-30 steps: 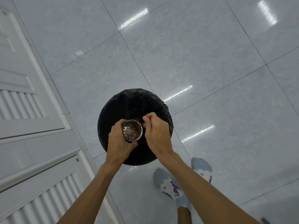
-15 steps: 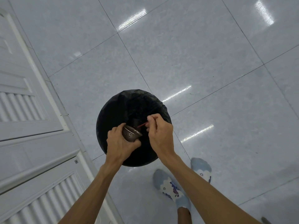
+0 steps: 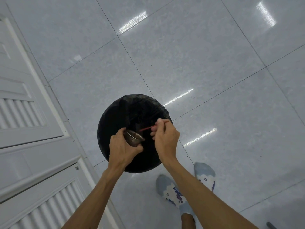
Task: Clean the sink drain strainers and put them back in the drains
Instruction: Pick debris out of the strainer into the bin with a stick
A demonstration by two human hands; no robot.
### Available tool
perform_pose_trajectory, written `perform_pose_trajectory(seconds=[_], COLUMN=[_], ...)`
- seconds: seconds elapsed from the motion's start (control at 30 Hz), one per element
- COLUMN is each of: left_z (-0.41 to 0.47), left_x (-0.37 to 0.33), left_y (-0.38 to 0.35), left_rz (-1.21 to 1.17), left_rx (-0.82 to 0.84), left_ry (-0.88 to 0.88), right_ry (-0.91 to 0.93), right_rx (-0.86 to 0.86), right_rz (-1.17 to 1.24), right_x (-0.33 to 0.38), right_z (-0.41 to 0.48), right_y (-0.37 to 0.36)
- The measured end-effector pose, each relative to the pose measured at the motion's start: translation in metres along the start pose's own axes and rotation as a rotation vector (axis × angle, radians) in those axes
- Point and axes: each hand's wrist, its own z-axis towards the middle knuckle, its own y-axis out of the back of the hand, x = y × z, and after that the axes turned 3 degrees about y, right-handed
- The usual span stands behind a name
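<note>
My left hand [image 3: 123,148] grips a small metal drain strainer [image 3: 135,138], a dirty perforated cup tipped on its side with its mouth facing away from me. It hangs over a round bin lined with a black bag [image 3: 115,116]. To its right, my right hand [image 3: 165,138] pinches a thin red stick [image 3: 146,128], whose tip points left toward the strainer's rim without touching it. Both hands are above the bin's opening.
White louvred cabinet doors [image 3: 24,113] run along the left. Glossy grey floor tiles [image 3: 214,63] spread to the right and far side. My feet in patterned socks [image 3: 173,194] stand just behind the bin.
The strainer went from mouth-up, with its holes showing, to tipped over sideways above the bin. My right hand drew the red stick out of the cup and slightly to the right.
</note>
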Motion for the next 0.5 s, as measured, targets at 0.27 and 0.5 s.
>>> perform_pose_trajectory(seconds=[0.27, 0.5], left_z=[-0.003, -0.004], left_x=[-0.001, -0.003], left_y=[0.003, 0.002], left_rz=[-0.022, -0.024], left_rx=[0.025, 0.01], left_ry=[0.003, -0.012], right_ry=[-0.026, -0.035], right_rx=[0.025, 0.04], right_rz=[-0.025, -0.016], right_x=[-0.001, 0.002], right_z=[-0.006, -0.012], right_y=[0.004, 0.005])
